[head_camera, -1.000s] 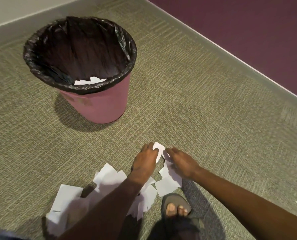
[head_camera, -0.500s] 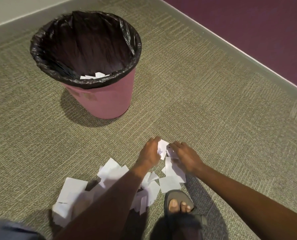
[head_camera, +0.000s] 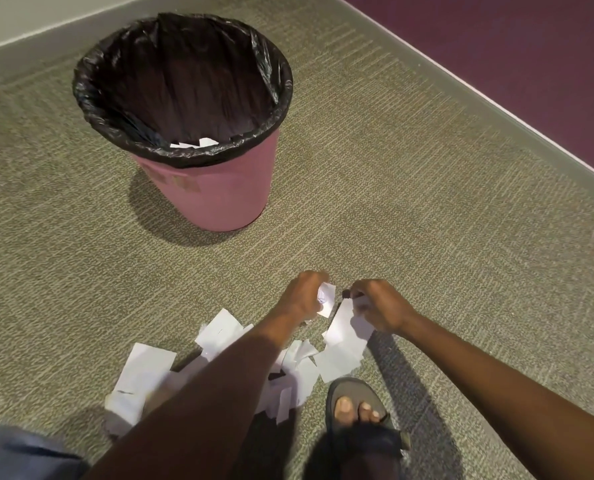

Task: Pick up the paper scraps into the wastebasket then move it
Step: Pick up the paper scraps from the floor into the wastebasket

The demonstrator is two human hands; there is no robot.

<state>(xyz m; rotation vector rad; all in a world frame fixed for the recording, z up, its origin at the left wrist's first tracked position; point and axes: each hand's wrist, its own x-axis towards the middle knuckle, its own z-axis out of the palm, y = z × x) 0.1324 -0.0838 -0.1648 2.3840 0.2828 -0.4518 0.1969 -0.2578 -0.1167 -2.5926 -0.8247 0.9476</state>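
A pink wastebasket with a black liner stands upright on the carpet at the upper left, and a few white scraps lie inside it. Several white paper scraps are scattered on the carpet near my feet. My left hand is closed around a crumpled scrap just above the pile. My right hand sits beside it, its fingers pinching other scraps that hang down to the floor. My left forearm hides the middle of the pile.
My right foot in a grey sandal stands just below the scraps. A purple wall with a white baseboard runs along the right. Green-grey carpet lies between the pile and the wastebasket.
Both hands have lifted slightly off the carpet, gathering scraps. The left hand has closed tighter on its scrap. The camera view has shifted, so the wastebasket appears further right.
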